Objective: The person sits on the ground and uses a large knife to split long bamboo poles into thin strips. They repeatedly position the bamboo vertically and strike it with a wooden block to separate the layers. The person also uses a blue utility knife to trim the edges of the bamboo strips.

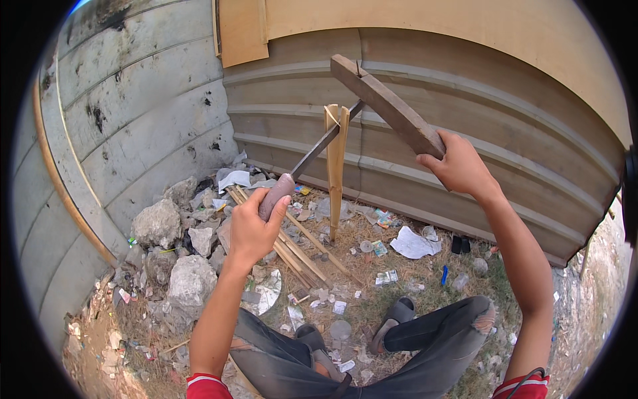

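Note:
My left hand (252,227) is closed round the thick handle of a long-bladed knife (318,149). Its dark blade slants up and away to the right, lodged in the split top of a pale upright strip of bamboo or wood (335,176). Below the blade the strip reaches down to the littered ground. My right hand (464,169) grips the near end of a heavy dark wooden bar (392,110). The bar is raised, its far part above the blade's tip; I cannot tell whether they touch.
Several long split sticks (292,253) lie on the ground beyond my left foot. Rocks (158,225) are heaped against a grey panel wall (149,86). A ribbed metal sheet (478,126) stands behind. White paper (415,243) and other litter are scattered about my sandalled feet.

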A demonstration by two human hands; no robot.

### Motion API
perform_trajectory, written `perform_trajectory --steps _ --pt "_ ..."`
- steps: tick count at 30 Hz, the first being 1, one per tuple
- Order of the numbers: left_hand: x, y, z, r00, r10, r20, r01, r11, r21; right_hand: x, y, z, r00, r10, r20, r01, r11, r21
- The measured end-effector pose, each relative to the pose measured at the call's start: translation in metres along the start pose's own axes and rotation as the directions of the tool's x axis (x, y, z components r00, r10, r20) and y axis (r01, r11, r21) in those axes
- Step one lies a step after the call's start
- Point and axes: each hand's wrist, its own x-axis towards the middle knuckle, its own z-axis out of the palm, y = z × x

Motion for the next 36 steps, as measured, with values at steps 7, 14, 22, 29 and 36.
perform_trajectory --steps 7,14,22,29,36 --pt "0.032 0.027 -0.031 0.998 0.07 -0.005 -0.07 0.998 0.0 0.005 -0.01 -0.023 0.994 0.111 -0.003 -0.111 0.994 0.017" --pt "0.058 0.018 -0.019 0.995 0.074 0.064 -0.075 0.997 0.012 0.015 0.003 0.002 0.996 0.064 -0.056 -0.056 0.991 0.125" --pt "0.084 -0.005 -0.004 0.998 -0.046 0.048 0.049 0.995 -0.084 0.039 0.015 0.001 0.992 0.09 -0.082 -0.08 0.989 0.122" --pt "0.106 -0.019 -0.005 0.998 -0.036 0.054 0.039 0.997 -0.061 0.088 0.0 -0.106 0.719 0.04 -0.694 0.426 0.763 0.486" --pt "0.105 -0.008 0.008 0.999 -0.012 0.048 0.015 0.997 -0.071 0.094 -0.035 -0.053 0.435 0.029 -0.9 0.539 0.792 0.286"
